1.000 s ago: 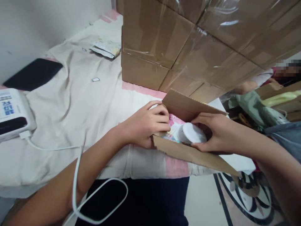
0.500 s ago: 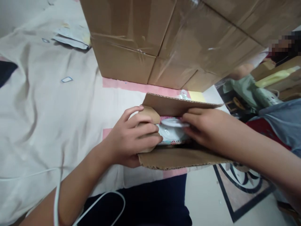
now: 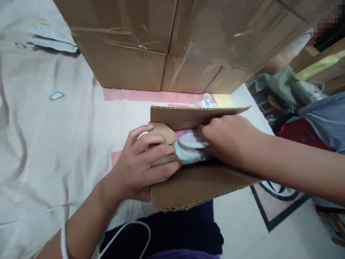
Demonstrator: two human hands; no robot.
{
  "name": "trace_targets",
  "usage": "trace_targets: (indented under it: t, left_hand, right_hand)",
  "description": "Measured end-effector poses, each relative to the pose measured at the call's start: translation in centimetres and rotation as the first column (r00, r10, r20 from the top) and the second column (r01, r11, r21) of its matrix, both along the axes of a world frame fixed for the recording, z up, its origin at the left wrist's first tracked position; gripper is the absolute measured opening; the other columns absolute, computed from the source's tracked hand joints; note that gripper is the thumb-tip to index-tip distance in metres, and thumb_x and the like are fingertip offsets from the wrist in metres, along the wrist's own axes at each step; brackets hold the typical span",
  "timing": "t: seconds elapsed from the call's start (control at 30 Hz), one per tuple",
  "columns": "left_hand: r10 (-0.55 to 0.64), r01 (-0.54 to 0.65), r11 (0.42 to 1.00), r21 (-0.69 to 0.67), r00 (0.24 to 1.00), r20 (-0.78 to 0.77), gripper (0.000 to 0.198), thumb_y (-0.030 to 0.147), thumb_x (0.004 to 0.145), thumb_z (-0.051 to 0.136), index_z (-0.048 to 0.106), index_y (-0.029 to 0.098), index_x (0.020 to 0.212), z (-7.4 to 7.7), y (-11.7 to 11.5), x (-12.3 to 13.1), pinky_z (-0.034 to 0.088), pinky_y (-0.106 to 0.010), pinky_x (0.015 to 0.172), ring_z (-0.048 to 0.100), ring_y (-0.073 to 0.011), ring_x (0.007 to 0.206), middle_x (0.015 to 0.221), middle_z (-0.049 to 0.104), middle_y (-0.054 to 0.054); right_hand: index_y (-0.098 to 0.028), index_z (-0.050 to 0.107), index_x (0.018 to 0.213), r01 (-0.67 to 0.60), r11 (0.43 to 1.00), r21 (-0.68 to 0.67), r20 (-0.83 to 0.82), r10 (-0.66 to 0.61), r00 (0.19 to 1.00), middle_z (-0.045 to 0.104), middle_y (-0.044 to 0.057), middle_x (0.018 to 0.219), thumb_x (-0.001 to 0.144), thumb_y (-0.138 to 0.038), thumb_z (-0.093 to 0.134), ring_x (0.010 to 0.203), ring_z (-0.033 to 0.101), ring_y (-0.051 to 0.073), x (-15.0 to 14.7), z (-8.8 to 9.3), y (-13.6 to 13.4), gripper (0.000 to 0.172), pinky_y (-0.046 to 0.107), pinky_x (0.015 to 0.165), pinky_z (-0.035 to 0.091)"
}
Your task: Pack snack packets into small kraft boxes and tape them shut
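A small open cardboard box [image 3: 185, 187] lies in front of me, its long flaps standing up. My left hand [image 3: 148, 158] is wrapped round its left end, fingers curled over the short end flap [image 3: 163, 133]. Inside sits a wet wipes pack [image 3: 185, 155], pale with pink and a printed edge, bearing a white oval lid [image 3: 192, 139]. My right hand [image 3: 226, 140] reaches into the box from the right, closed at the right end of the lid and pack. Its fingertips are partly hidden there.
A large stack of taped brown cartons [image 3: 129, 64] stands just behind the box. A flat packet [image 3: 54, 41] lies at the back left of the cloth-covered surface [image 3: 78, 122]. A white cable [image 3: 63, 230] crosses near my left forearm. Another person's arm [image 3: 280, 63] is at the right.
My view has shifted, so the cartons appear further left. The right hand has turned and moved slightly left in the box; more of the white lid shows. The left hand keeps its hold.
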State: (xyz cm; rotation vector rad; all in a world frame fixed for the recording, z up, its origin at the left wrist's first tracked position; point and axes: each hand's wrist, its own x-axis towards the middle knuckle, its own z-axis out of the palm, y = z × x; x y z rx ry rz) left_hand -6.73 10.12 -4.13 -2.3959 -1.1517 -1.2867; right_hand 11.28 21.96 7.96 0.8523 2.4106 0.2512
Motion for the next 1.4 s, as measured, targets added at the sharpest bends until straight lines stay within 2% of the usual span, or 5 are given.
trace_targets:
  t: [0.27,0.5,0.8,1.2,1.4]
  left_hand:
    - [-0.011,0.011,0.997,-0.078,1.0,0.007,0.027,0.018,0.084,0.052,0.066,0.026,0.105,0.8,-0.7,0.2,0.033,-0.056,0.11,0.054,-0.0243,0.102,0.105,0.069,-0.001]
    - [-0.019,0.021,0.998,-0.064,1.0,0.024,0.03,0.019,0.079,0.054,0.067,0.026,0.106,0.8,-0.7,0.4,0.033,-0.057,0.109,0.054,-0.0257,0.102,0.105,0.069,-0.002]
    - [-0.035,0.037,0.998,-0.045,0.999,0.033,0.029,0.02,0.079,0.055,0.068,0.024,0.104,0.9,-0.8,0.4,0.033,-0.058,0.107,0.053,-0.0264,0.102,0.103,0.069,-0.005]
    - [-0.028,0.031,0.998,-0.053,0.999,0.047,0.032,0.019,0.079,0.054,0.068,0.025,0.107,0.8,-1.0,0.5,0.031,-0.057,0.109,0.053,-0.0261,0.104,0.107,0.069,-0.005]
    - [-0.015,0.017,0.998,-0.061,1.0,0.019,0.027,0.034,0.086,0.057,0.067,0.024,0.109,0.8,-1.0,0.2,0.031,-0.058,0.109,0.053,-0.0274,0.105,0.108,0.068,-0.006]
  right_hand:
    - [-0.017,0.074,0.094,-0.043,0.999,0.03,0.149,0.038,0.988,0.075,0.015,0.076,0.084,-0.013,0.058,0.068,0.069,0.028,-1.2,-0.2,-1.2,0.019,0.032,0.056,0.04]
    - [-0.012,0.072,0.102,-0.015,0.999,0.028,0.112,0.012,0.994,0.076,0.019,0.091,0.088,-0.008,0.05,0.081,0.072,0.029,-1.2,-0.5,-1.4,0.027,0.034,0.064,0.044]
    - [-0.01,0.071,0.105,-0.024,1.0,-0.002,0.049,0.024,0.998,0.076,0.021,0.089,0.093,-0.039,0.059,0.082,0.073,0.031,-0.7,-0.8,-1.5,0.033,0.036,0.069,0.046]
    - [-0.01,0.073,0.098,0.024,0.998,0.059,-0.005,-0.024,1.0,0.075,0.02,0.088,0.089,-0.02,0.058,0.077,0.071,0.028,-1.0,-1.2,-2.6,0.019,0.035,0.065,0.046]
    - [-0.011,0.068,0.111,-0.044,0.997,-0.068,-0.063,0.04,0.997,0.074,0.018,0.096,0.081,-0.042,0.072,0.085,0.07,0.031,0.7,1.5,-1.2,0.043,0.034,0.069,0.045]
